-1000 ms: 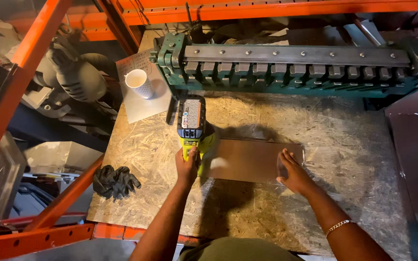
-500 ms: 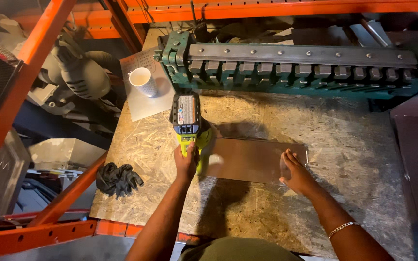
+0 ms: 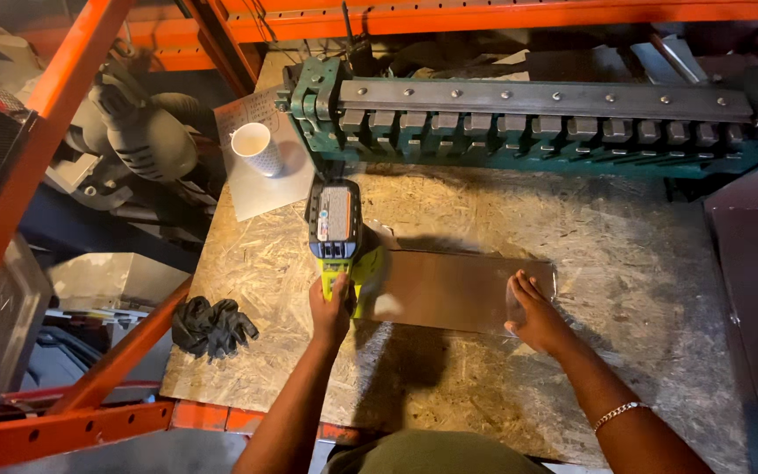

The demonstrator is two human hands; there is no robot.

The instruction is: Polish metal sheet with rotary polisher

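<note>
Two bare hands at work on one flat grey sheet-metal rectangle point(image 3: 458, 291), the reference item. Left of it: crumpled black gloves point(image 3: 212, 325); beyond them, a white paper cup point(image 3: 254, 147) on paper. At its left edge: left hand point(image 3: 331, 307) clenched round a yellow-green cordless power tool point(image 3: 337, 237). On its right corner: right hand point(image 3: 537, 314), fingers spread, pressing flat. Judged step: working the sheet's left edge; next calls for steady hold-down. Beneath: chipboard bench point(image 3: 642, 263). Behind: green sheet-metal brake point(image 3: 537, 118), orange racking point(image 3: 46, 149).

Chipboard bench point(image 3: 625, 290), metal sheet point(image 3: 449, 290), black gloves point(image 3: 210, 325), perhaps paper cup point(image 3: 254, 147)
</note>
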